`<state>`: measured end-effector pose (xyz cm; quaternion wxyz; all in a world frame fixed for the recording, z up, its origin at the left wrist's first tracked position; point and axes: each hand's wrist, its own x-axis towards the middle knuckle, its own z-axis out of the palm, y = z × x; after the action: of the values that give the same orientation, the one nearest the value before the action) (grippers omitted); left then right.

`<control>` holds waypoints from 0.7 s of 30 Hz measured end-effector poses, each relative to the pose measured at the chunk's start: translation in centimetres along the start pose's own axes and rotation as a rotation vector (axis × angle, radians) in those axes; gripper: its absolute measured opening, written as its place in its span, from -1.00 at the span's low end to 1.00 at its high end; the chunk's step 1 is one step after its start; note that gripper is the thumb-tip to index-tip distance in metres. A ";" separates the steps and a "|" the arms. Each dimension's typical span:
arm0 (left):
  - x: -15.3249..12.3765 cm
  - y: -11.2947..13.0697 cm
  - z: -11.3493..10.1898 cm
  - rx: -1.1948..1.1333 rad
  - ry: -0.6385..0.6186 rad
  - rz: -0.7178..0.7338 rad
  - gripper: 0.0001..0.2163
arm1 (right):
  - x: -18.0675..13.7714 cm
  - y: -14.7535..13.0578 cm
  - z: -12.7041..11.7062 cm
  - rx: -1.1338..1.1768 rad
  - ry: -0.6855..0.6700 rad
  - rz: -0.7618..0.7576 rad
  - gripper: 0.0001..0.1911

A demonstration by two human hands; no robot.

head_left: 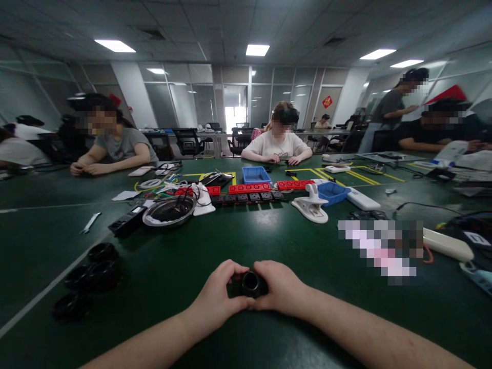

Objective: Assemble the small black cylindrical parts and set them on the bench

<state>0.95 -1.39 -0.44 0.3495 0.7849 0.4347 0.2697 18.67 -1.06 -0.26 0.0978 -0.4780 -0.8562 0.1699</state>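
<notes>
A small black round part with a hollow centre (251, 283) is between my two hands, close to the green tabletop, its round opening facing up toward me. My left hand (220, 291) grips its left side, thumb in front and fingers behind. From the right, my right hand (282, 287) closes round the same part and covers much of that side. The two thumb tips come close together at its front. Off to the left, several black ring-shaped parts (103, 275) lie in a loose group; their details are blurred.
Ahead are a metal bowl with black cable (169, 211), red power strips (249, 188), a white clip base (312, 204) and blue trays (257, 175). A white bar-shaped device (448, 244) lies right. A co-worker (282, 138) sits opposite; others are around.
</notes>
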 end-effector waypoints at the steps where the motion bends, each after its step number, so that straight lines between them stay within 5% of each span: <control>1: 0.0 -0.1 0.1 0.007 0.019 -0.012 -0.71 | 0.0 -0.2 0.0 -0.031 0.018 0.010 -0.56; 8: 0.0 0.1 0.0 -0.007 -0.004 0.008 -0.71 | -0.5 0.4 -2.4 0.037 -0.152 -0.033 -0.39; 12: 0.0 -0.6 -0.1 -0.024 0.048 0.048 -0.42 | -1.3 0.6 -3.8 0.268 0.062 -0.095 -0.45; 17: -0.3 -1.8 -0.3 0.055 0.237 0.200 -0.17 | -3.1 -2.3 -4.7 0.592 0.340 -0.251 -0.50; 21: -1.7 -1.6 0.0 0.236 0.463 0.460 -0.01 | -3.9 -6.2 -3.8 1.029 0.168 -0.354 -0.42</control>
<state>-0.68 -2.29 -1.89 0.0786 0.8154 0.3425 0.4601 17.16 -6.64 5.62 0.4140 -0.2292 -0.7191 0.5089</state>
